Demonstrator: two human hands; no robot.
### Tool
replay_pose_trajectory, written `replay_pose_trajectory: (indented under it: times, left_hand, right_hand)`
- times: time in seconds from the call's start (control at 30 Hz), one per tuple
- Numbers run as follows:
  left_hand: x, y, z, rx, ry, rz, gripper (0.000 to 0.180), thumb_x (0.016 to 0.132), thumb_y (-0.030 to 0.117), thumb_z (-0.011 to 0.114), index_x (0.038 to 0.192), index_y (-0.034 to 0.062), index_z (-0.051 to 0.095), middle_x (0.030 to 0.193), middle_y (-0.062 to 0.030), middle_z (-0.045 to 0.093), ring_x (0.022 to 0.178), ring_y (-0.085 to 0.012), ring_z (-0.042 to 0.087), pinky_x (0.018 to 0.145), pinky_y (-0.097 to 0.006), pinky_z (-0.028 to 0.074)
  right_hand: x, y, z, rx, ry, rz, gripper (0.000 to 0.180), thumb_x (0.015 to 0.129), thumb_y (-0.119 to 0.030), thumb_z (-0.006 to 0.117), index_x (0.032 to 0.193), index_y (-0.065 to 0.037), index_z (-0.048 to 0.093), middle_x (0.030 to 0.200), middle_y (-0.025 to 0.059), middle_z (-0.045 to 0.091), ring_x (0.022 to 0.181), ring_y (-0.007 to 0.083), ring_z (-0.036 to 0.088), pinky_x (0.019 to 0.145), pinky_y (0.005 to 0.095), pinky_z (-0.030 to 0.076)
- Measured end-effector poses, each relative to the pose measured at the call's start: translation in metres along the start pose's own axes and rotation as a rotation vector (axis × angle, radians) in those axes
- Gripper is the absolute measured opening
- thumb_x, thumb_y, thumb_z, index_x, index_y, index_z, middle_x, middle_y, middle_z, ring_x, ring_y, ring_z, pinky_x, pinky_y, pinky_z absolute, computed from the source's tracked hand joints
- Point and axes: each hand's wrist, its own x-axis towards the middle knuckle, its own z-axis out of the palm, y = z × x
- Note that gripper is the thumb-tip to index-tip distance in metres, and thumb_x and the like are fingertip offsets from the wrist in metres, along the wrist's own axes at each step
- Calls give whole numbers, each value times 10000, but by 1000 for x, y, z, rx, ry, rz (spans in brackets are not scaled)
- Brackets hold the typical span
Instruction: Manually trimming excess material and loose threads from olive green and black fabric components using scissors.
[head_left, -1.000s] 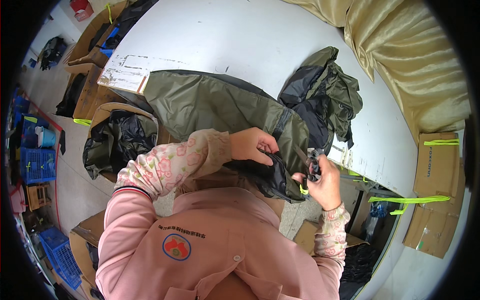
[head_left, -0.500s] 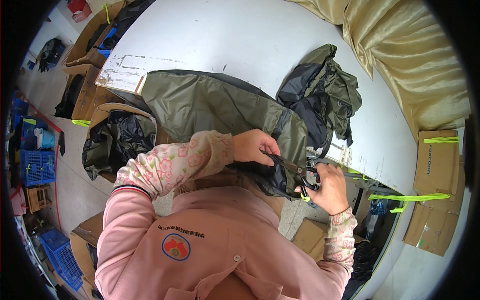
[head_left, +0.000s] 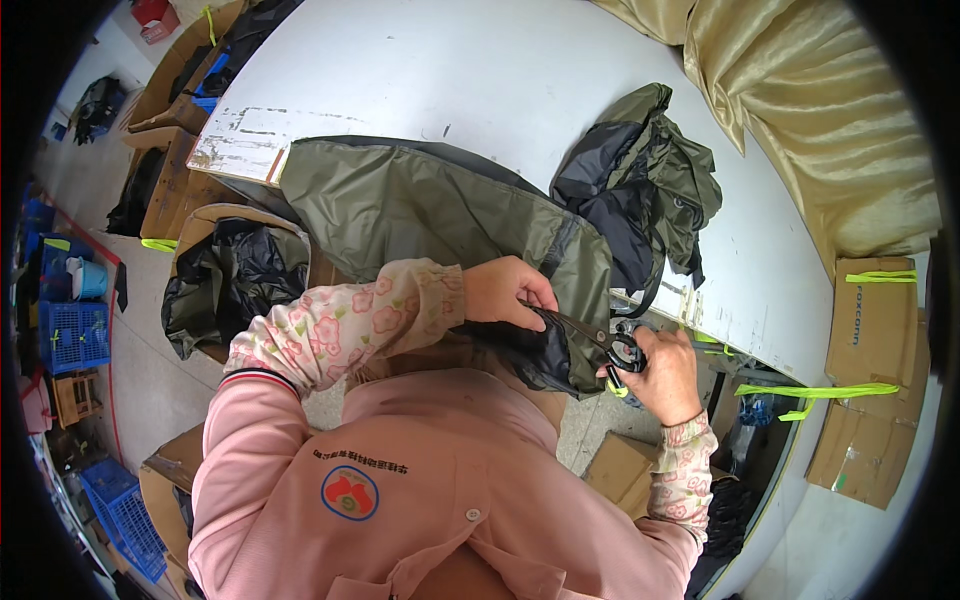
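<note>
Olive-green nylon jacket (head_left: 420, 205) lies flat on white worktop (head_left: 450, 70), long axis running from the worktop's left edge toward its near edge, hem hanging over that near edge; second jacket, olive and dark navy, crumpled (head_left: 640, 190), sits just beside it near the worktop's right end; two garments on top, counted; left hand (head_left: 505, 290) clenched, pinching the dark lining at the hanging hem; right hand (head_left: 660, 375) grips the black-handled scissors (head_left: 600, 345), blades pointing left toward the left hand, touching the fabric, blades slightly parted; open cardboard box stuffed with black fabric (head_left: 235, 275) on floor below left edge; two flat cardboard cartons with lime-green straps (head_left: 865, 380) stand right of the worktop; blue plastic crate (head_left: 75, 335) far left; gold curtain cloth (head_left: 800, 110) at far right corner.
</note>
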Motion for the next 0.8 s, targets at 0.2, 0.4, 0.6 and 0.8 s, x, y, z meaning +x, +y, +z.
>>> replay_pose_trajectory:
  times: [0.2, 0.4, 0.6, 0.8]
  left_hand:
    - [0, -4, 2, -20, 22, 12, 304, 726, 125, 732, 969, -33, 639, 801, -44, 630, 733, -89, 562, 673, -236, 468]
    - [-2, 1, 4, -26, 9, -15, 277, 734, 107, 722, 959, -32, 640, 805, -38, 631, 735, -80, 560, 674, -231, 469]
    - [-1, -1, 4, -72, -8, -1, 258, 741, 91, 707, 964, -18, 637, 813, -33, 630, 736, -76, 558, 673, -228, 467]
    - [5, -7, 18, -32, 64, 127, 203, 775, 59, 682, 944, 26, 574, 831, 1, 580, 757, -60, 516, 684, -228, 437]
  right_hand:
    - [5, -8, -7, 24, 28, -49, 446, 577, -382, 808, 767, -55, 572, 649, 83, 570, 665, 273, 556, 683, 368, 372]
    - [4, -1, -4, -23, 29, -74, 377, 598, -321, 793, 737, -67, 551, 652, 88, 571, 660, 280, 560, 672, 375, 363]
    - [4, -1, 0, 82, 2, 0, 359, 599, -270, 809, 753, -64, 559, 665, 108, 583, 597, 279, 566, 673, 363, 394]
    - [27, -27, 41, 908, 65, 133, 320, 672, -84, 810, 813, -25, 529, 718, 12, 566, 659, 74, 505, 623, 241, 440]
